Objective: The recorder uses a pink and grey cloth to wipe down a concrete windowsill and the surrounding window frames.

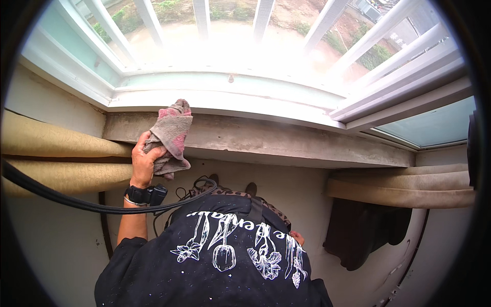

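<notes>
My left hand grips a crumpled grey and pink cloth at the left part of the window. The cloth's top end overlaps the lower edge of the white window frame, and its lower folds hang in front of the bare concrete sill. Whether the cloth presses on the frame or the sill, I cannot tell. Low beside my black shirt, my right hand shows only in part; its fingers are mostly hidden by the shirt, so its grip cannot be made out.
Yellow curtains hang at the left, a tan curtain at the right. A dark draped item lies below the right curtain. White bars cross the window. A black cable arcs across my left forearm.
</notes>
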A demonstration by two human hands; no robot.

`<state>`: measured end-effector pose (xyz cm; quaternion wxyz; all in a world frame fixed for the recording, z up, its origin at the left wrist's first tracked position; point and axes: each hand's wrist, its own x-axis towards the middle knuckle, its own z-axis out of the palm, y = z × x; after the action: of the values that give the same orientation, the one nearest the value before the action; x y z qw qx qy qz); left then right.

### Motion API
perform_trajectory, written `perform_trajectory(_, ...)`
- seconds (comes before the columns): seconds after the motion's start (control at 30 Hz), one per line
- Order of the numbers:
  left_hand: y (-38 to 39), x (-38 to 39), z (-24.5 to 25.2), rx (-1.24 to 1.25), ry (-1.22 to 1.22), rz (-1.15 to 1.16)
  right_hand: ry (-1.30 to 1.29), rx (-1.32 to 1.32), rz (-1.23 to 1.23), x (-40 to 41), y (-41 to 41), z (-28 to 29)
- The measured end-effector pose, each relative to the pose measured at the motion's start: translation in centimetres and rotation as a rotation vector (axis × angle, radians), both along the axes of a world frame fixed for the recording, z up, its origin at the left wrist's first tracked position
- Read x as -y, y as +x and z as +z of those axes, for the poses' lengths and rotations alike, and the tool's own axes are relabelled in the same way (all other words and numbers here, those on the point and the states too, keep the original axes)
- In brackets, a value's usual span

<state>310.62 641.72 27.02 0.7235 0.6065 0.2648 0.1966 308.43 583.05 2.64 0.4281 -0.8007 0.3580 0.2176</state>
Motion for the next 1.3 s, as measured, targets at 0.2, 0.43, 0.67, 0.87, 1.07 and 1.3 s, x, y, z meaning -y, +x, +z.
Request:
perform_trajectory(0.2,1.1,0.3,0.1,-0.04,0.011,0.022,0.05,-0.041,-0.04,-0.5,-1.1,-0.4)
perform_trajectory(0.43,5.2,5.4,-0.7,-0.04,0.027,-0.275,-0.009,-0.03,-0.031,-1.9,0.4,-0.4)
perform_trajectory(0.67,3.4,2.9,-1.6,-0.067,0.073,-0.213,0.075,0.0,-0.05,-0.6,1.0,-1.9)
perform_trajectory(0.87,2.9,1.5,-0.5,-0.118,0.064,-0.209,-0.014,-0.015,-0.026,-2.2,0.0,-0.7)
perform_trajectory(1.07,7.6,5.2,-0.7,-0.023,0.191,-0.383,0.094,-0.018,-0.134,-2.1,-0.3,-1.3)
perform_trajectory(1.3,11.9,8.1,-0.7,-0.07,0.293,-0.544,0.103,0.019,-0.185,-2.7,-2.2,-1.0)
